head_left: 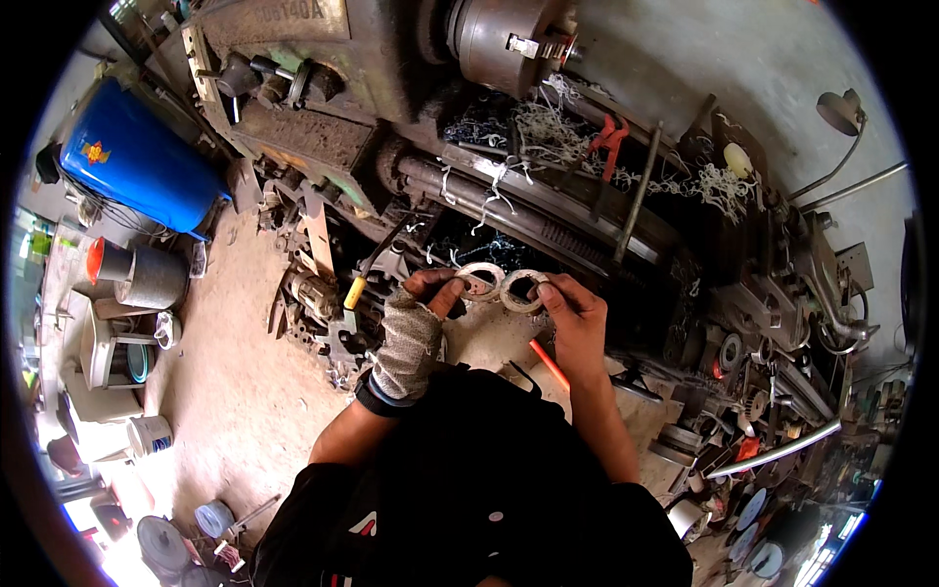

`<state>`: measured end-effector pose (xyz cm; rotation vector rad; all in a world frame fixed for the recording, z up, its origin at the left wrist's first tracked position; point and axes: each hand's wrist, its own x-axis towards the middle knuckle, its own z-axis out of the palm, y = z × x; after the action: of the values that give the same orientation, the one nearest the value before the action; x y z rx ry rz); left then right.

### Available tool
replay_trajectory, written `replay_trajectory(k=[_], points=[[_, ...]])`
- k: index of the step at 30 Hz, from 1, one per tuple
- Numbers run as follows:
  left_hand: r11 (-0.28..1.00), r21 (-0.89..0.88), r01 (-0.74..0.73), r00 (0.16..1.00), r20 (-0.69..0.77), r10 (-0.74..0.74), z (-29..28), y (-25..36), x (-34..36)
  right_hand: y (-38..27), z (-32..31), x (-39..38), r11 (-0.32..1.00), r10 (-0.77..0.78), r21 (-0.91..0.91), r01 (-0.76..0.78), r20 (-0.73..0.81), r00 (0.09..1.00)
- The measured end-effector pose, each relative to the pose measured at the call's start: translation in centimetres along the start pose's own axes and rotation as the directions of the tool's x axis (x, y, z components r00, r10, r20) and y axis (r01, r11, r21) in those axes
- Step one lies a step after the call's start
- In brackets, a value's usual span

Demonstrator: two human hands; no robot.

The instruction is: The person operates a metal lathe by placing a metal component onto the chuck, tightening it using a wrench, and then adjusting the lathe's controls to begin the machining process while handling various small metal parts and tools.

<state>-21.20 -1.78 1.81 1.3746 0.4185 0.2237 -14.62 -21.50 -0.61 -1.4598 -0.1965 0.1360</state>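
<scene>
Two flat pale rings are held side by side in front of my body, their edges meeting or nearly so. My left hand (419, 318), in a worn grey fingerless glove, pinches the left ring (478, 269) between thumb and fingers. Bare, my right hand (575, 311) grips the right ring (521, 304) at its outer edge. Both rings have open centres; whether they are metal I cannot tell. Behind them lies the lathe bed (509, 210), strewn with pale curled shavings (548, 132).
The lathe chuck (504, 44) is at the top. Red-handled pliers (610, 147) lie across the bed. A yellow-handled tool (355, 292) rests among metal parts at left. A blue barrel (142, 157) stands far left. Scattered parts and a curved pipe (778, 452) crowd the right.
</scene>
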Motion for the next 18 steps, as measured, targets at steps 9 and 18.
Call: replay_trajectory(k=[9, 18], points=[[0.98, 0.155, -0.128, 0.989, -0.05, 0.137, -0.7, -0.8, -0.9, 1.1, -0.1, -0.6, 0.993, 0.048, 0.106, -0.043, -0.048, 0.998], [0.976, 0.181, -0.119, 0.983, -0.12, 0.142, -0.9, 0.6, -1.9, 0.5, 1.0, -0.5, 0.996, -0.006, 0.086, 0.001, 0.052, 0.999]])
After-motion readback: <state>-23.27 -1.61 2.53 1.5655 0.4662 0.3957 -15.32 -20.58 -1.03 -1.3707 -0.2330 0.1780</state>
